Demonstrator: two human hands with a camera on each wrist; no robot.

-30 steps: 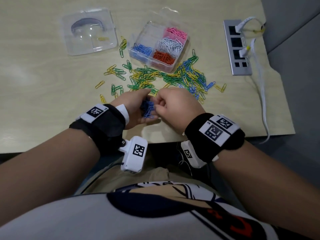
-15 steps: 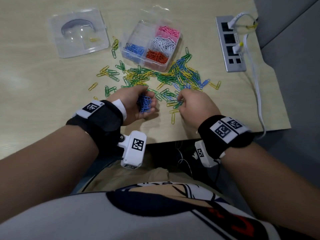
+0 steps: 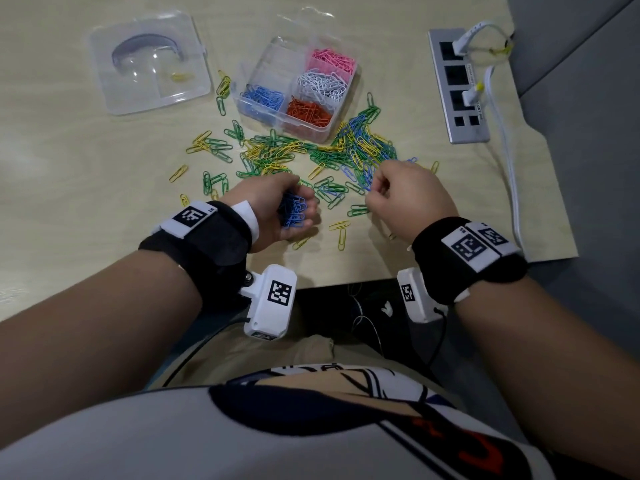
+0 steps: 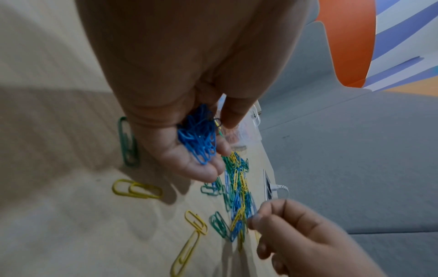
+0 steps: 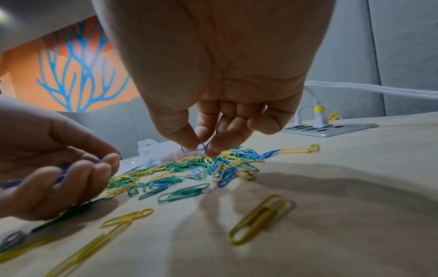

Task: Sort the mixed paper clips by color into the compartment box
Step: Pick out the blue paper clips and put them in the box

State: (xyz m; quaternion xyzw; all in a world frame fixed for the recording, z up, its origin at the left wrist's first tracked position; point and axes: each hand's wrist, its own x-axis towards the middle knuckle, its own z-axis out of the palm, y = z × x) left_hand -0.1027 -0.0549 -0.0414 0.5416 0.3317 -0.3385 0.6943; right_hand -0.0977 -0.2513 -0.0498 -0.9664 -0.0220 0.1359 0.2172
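A mixed heap of green, yellow and blue paper clips (image 3: 329, 150) lies on the table in front of the clear compartment box (image 3: 273, 53), which holds blue, pink, white and orange clips. My left hand (image 3: 277, 206) is cupped palm up near the table's front edge and holds a bunch of blue clips (image 4: 199, 138). My right hand (image 3: 398, 188) hovers over the heap's near right side. Its thumb and fingertips (image 5: 189, 144) pinch a single blue clip (image 5: 201, 147) just above the pile.
A clear plastic lid (image 3: 149, 60) with a yellow clip on it lies at the back left. A grey power strip (image 3: 457, 84) with white cables sits at the right. Loose yellow clips (image 3: 341, 233) lie between my hands. The table's front edge is close under my wrists.
My right hand left the left palm, where it had been at the blue bunch, and moved right and forward to the heap, where it now pinches a blue clip. The left hand stayed.
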